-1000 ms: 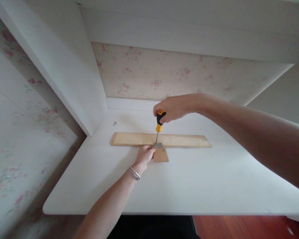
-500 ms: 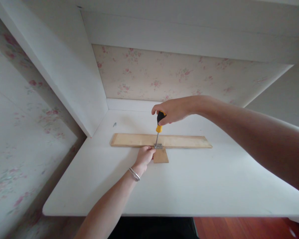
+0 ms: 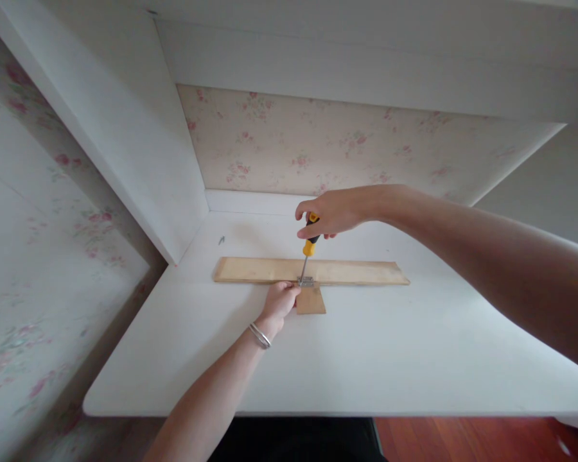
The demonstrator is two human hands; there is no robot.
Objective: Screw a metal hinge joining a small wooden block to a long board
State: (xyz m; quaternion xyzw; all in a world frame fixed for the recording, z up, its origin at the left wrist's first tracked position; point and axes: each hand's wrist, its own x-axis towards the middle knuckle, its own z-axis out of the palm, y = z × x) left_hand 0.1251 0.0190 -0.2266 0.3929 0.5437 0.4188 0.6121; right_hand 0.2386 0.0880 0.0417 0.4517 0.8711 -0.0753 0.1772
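Screwdriver [image 3: 309, 239] is standing upright on hinge [image 3: 306, 281], right hand [image 3: 328, 212] gripping its handle; left hand [image 3: 279, 301] is pinching the hinge's near-left edge.

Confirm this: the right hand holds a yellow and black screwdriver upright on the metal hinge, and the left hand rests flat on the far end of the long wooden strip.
Wrong about the left hand: the head view shows it beside the hinge, at the small wooden piece. The rest holds.
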